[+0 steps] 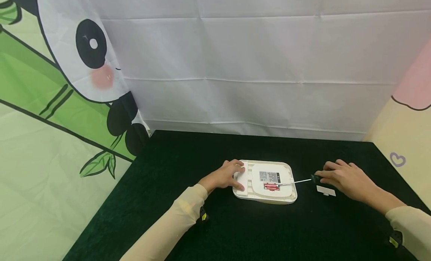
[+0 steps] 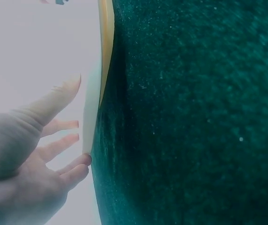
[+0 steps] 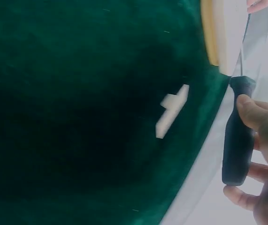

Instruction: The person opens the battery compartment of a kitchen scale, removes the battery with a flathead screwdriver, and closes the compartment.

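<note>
A white device (image 1: 256, 183) is laid flat on the desk (image 1: 188, 163), and its left end is covered by the left hand (image 1: 223, 175), whose thumb and fingers are spread apart and rested on it. To the right of the device, the dark handle of a screwdriver (image 3: 238, 140) is held by the right hand (image 1: 347, 178), with the thumb pressed along one side and the fingers bent behind it. The screwdriver's thin metal shaft is extended over the device's right edge to the red batteries (image 1: 271, 186); whether they are touched by the tip cannot be told. The device is rounded at the corners, with a raised panel on its upward face, in which the batteries are seated in an uncovered recess, just below a grey printed label (image 1: 268, 177). Well apart from the device, on its right, a small white cover with a tab (image 1: 326, 190) is placed beside the right hand. Behind the device, the desk is backed by a creased pale curtain (image 1: 235, 58).
</note>
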Demonstrator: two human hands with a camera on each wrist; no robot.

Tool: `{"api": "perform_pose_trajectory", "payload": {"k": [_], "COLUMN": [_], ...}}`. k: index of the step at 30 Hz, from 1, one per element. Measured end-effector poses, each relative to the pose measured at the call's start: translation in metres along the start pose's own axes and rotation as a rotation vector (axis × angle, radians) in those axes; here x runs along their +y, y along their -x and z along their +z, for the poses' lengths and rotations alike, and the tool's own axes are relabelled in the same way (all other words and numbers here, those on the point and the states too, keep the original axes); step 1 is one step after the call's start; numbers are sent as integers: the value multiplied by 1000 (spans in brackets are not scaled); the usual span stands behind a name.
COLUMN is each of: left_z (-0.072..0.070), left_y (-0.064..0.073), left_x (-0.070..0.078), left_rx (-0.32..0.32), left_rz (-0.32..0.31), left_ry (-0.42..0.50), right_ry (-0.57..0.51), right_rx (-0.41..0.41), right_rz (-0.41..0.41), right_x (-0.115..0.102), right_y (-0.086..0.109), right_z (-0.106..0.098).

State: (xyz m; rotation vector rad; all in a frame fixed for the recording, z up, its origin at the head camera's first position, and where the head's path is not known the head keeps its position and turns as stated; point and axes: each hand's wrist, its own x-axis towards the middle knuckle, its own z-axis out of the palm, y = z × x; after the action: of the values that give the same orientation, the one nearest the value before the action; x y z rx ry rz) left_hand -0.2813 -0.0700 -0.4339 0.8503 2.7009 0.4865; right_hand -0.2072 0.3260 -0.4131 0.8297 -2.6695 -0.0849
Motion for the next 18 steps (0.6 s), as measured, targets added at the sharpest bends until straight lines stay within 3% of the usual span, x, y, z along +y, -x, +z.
{"api": "perform_pose_trajectory", "payload": {"k": [7, 18], "left_z": [-1, -3], "left_y": [1, 1], "left_x": [2, 2], "left_rx": [-6, -50], "left_rz": [4, -26], "left_ry": [-9, -9], "right_ry": [-95, -172], "right_rx": [52, -23], "right_rz": [4, 106], "right_x": [-2, -6], "right_y": [19, 30], "right_z": [20, 29]}}
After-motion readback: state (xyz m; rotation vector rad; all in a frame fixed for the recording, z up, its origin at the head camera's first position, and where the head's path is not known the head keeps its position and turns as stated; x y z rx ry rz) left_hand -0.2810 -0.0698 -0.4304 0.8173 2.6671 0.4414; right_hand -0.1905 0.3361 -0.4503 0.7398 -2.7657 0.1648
